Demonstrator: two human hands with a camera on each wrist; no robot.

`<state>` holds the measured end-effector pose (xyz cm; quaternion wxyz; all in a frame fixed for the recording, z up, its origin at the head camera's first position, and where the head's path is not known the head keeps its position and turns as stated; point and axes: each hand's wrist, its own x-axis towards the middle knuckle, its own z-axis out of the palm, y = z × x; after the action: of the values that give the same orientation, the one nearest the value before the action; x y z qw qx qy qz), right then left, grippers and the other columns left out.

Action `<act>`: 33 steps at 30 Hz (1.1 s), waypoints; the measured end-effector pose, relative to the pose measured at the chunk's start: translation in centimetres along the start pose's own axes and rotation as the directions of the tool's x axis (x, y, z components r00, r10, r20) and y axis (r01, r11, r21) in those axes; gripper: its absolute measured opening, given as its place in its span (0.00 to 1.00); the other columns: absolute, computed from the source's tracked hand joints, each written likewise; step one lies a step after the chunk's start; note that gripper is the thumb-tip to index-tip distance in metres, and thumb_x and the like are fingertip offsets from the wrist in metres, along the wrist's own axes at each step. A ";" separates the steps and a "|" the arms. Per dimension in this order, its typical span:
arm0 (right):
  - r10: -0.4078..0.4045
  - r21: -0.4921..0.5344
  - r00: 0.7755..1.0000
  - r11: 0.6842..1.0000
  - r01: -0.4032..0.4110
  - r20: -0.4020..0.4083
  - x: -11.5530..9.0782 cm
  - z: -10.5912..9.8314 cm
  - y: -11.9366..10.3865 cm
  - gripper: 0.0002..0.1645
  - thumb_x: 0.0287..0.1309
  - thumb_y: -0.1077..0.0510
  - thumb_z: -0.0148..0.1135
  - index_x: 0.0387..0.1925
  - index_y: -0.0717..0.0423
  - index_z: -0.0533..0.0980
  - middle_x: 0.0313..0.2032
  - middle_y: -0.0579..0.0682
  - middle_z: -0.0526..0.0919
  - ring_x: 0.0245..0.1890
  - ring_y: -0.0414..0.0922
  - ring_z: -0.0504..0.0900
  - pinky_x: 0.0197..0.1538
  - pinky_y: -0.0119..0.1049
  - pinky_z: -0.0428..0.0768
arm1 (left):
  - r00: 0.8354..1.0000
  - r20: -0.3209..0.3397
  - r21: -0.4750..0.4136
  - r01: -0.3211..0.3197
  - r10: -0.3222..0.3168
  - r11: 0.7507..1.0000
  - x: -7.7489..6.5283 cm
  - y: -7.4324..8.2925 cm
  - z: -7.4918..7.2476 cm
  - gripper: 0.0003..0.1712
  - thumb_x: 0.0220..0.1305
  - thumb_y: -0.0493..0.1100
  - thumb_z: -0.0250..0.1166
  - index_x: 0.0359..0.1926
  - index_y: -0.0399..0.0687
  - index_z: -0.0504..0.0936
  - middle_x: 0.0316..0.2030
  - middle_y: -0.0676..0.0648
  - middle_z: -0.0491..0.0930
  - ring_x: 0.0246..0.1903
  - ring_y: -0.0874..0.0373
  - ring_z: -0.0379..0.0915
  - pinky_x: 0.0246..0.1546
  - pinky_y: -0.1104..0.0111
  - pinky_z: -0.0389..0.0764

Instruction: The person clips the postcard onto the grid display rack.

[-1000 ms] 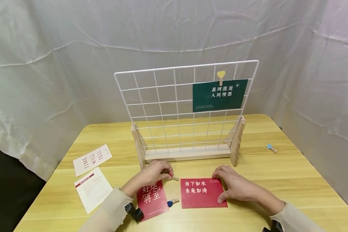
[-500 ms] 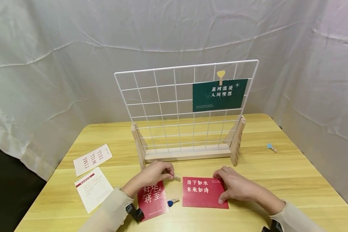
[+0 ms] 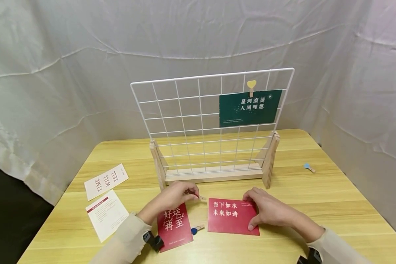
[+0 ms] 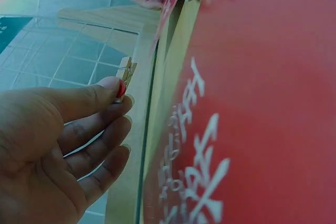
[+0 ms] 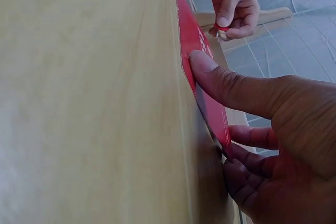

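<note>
My left hand point(image 3: 177, 200) pinches a small wooden clothespin point(image 4: 126, 72) with a red ornament between thumb and index finger. Its wooden end points away from the fingertips. My right hand point(image 3: 267, 209) grips the right end of a red card point(image 3: 226, 219) with white lettering, thumb on the near edge and fingers on the far edge. In the right wrist view the card's right end sits slightly off the tabletop, over a shadow. A second red card point(image 3: 178, 233) lies below my left wrist, partly covered. Beside it is a clothespin with a blue heart point(image 3: 194, 230).
Behind the hands stands a white wire grid point(image 3: 191, 110) on a wooden base point(image 3: 214, 177). A yellow-heart clothespin point(image 3: 251, 86) holds a green card point(image 3: 247, 115) on it. Two pale cards, one lettered point(image 3: 102, 185), lie left. A light-blue-heart clothespin point(image 3: 308, 167) lies right.
The red card in my right hand has shifted slightly right and then away from me. My left hand has risen slightly with the clothespin.
</note>
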<state>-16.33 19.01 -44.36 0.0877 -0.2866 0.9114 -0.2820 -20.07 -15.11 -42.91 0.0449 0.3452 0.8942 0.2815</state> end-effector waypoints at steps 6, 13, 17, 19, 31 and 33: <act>0.003 0.007 1.000 1.000 -0.003 -0.015 0.1 0.1 0.3 0.39 0.34 0.40 0.81 0.46 0.51 0.72 0.40 0.41 0.71 0.42 0.41 0.68 0.47 0.39 0.75 | 1.000 -0.003 -0.051 0.008 -0.009 0.999 -0.1 0.2 -0.4 0.03 0.66 0.43 0.65 0.41 0.54 0.81 0.35 0.61 0.82 0.38 0.66 0.78 0.44 0.67 0.80; 0.038 0.076 0.999 0.996 -0.037 -0.010 0.2 0.0 0.4 0.36 0.38 0.44 0.81 0.46 0.53 0.72 0.39 0.44 0.72 0.38 0.42 0.71 0.42 0.36 0.76 | 1.000 -0.026 -0.051 -0.003 0.002 0.999 -0.2 0.1 -0.9 0.03 0.66 0.42 0.65 0.40 0.54 0.81 0.34 0.61 0.82 0.37 0.67 0.77 0.42 0.70 0.80; 0.056 0.106 0.998 0.993 -0.055 0.000 0.4 -0.2 0.6 0.36 0.39 0.46 0.81 0.47 0.54 0.72 0.37 0.44 0.73 0.36 0.42 0.72 0.40 0.35 0.76 | 0.999 -0.046 -0.045 -0.008 0.005 0.999 -0.1 0.3 -1.4 0.03 0.66 0.43 0.65 0.40 0.54 0.81 0.35 0.61 0.82 0.37 0.67 0.77 0.42 0.68 0.80; 0.058 0.109 0.998 0.992 -0.058 0.000 0.5 -0.3 0.6 0.36 0.39 0.46 0.81 0.47 0.53 0.72 0.36 0.44 0.74 0.35 0.42 0.72 0.39 0.35 0.75 | 0.999 -0.051 -0.039 -0.007 0.005 0.999 -0.1 0.3 -1.6 0.03 0.67 0.43 0.65 0.40 0.54 0.81 0.35 0.61 0.82 0.37 0.66 0.77 0.42 0.68 0.80; 0.045 0.073 0.997 0.996 -0.040 -0.068 0.5 -1.2 0.5 0.23 0.54 0.59 0.73 0.50 0.52 0.74 0.35 0.44 0.73 0.33 0.43 0.71 0.34 0.32 0.74 | 0.998 -0.065 -0.056 -0.012 0.008 0.998 -0.2 0.7 -2.7 0.03 0.67 0.42 0.64 0.41 0.54 0.81 0.36 0.62 0.81 0.37 0.68 0.77 0.42 0.69 0.80; 0.020 0.049 0.996 0.999 -0.015 -0.093 0.5 -1.4 0.5 0.21 0.55 0.60 0.71 0.50 0.52 0.74 0.36 0.44 0.74 0.34 0.43 0.72 0.35 0.33 0.74 | 0.998 -0.070 -0.067 -0.013 0.008 0.998 -0.3 0.8 -2.9 0.03 0.67 0.42 0.64 0.41 0.54 0.81 0.36 0.61 0.81 0.37 0.68 0.77 0.42 0.69 0.80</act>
<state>-17.48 19.71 -43.47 0.0545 -0.2630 0.9098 -0.3164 -20.17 -16.24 -40.11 0.0240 0.3383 0.8834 0.3236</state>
